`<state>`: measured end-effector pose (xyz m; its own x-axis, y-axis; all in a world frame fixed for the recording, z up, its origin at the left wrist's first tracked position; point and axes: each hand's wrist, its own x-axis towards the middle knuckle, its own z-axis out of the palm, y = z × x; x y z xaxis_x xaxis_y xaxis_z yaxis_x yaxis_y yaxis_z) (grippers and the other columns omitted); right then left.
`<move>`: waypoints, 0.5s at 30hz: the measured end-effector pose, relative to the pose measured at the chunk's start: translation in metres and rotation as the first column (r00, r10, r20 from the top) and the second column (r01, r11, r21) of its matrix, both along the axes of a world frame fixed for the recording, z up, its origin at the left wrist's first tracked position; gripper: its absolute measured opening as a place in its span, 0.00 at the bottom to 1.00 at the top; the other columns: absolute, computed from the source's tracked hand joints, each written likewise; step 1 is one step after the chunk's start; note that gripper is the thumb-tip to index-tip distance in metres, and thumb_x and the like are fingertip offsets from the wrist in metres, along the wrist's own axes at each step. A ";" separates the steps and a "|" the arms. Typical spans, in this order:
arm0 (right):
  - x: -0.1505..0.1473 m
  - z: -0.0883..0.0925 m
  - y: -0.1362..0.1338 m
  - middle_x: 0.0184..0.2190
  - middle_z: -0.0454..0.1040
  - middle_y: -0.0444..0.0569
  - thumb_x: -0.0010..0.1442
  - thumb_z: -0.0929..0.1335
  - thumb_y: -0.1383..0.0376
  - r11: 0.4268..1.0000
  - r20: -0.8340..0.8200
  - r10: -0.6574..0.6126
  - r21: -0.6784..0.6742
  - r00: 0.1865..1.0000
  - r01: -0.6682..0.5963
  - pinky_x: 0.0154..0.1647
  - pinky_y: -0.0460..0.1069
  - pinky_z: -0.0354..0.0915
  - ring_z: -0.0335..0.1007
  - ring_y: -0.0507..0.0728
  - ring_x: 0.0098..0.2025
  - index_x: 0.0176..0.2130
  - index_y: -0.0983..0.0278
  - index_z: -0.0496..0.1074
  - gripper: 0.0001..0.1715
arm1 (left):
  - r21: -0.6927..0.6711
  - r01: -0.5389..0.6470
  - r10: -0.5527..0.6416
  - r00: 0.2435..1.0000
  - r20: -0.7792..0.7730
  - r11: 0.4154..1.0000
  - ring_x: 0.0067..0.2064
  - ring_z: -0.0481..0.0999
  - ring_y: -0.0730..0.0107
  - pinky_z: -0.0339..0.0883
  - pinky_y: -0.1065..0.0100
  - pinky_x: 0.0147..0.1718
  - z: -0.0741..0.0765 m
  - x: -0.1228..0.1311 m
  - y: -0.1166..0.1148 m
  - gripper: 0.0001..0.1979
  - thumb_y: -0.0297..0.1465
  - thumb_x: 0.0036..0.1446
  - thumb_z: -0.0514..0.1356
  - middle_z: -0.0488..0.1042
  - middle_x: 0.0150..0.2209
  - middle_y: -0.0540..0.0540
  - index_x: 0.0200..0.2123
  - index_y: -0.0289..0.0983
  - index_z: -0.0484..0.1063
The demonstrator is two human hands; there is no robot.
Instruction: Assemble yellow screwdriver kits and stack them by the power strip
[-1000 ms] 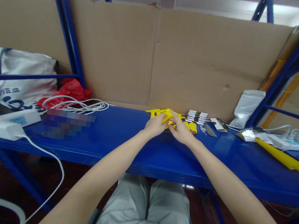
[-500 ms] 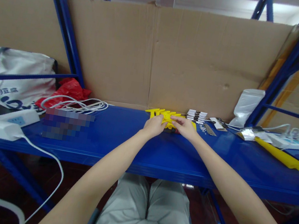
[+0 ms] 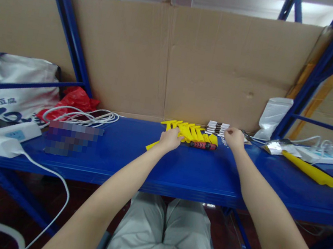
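My left hand is closed round a yellow plastic handle, whose end sticks out below the fingers to the left. Beside it lies a row of yellow T-shaped plastic tools, overlapping one another at the back of the blue shelf. In front of that row is a red and black handle-like object. My right hand has its fingers curled together just right of a stack of small white and dark packets; whatever it pinches is hidden.
Farther right are a silver packet, a long yellow object and a white power strip. To the left lie coiled white cable, a red plastic bag and another power strip. Cardboard stands behind the shelf.
My right hand has left the yellow tools and moved right, past the white packets. My left hand now has a yellow handle showing below it, and the red and black object has come into sight.
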<state>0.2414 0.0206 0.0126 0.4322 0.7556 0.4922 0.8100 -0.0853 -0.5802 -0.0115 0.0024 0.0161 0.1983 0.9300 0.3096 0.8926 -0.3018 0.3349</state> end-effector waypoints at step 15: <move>0.039 -0.023 0.002 0.50 0.70 0.69 0.45 0.73 0.47 0.904 -0.094 -0.360 -0.282 0.928 0.321 0.53 0.64 0.61 0.65 0.71 0.55 0.47 0.69 0.72 0.37 | -0.008 0.052 -0.052 0.999 0.007 0.999 0.52 0.73 0.55 0.65 0.63 0.48 -0.004 0.001 0.004 0.14 0.35 0.58 0.58 0.76 0.48 0.36 0.45 0.35 0.73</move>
<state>0.2802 0.0230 -0.0107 0.7360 0.6415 0.2160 0.6161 -0.5026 -0.6065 -0.0105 0.0064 0.0118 0.2441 0.9210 0.3037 0.8735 -0.3448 0.3437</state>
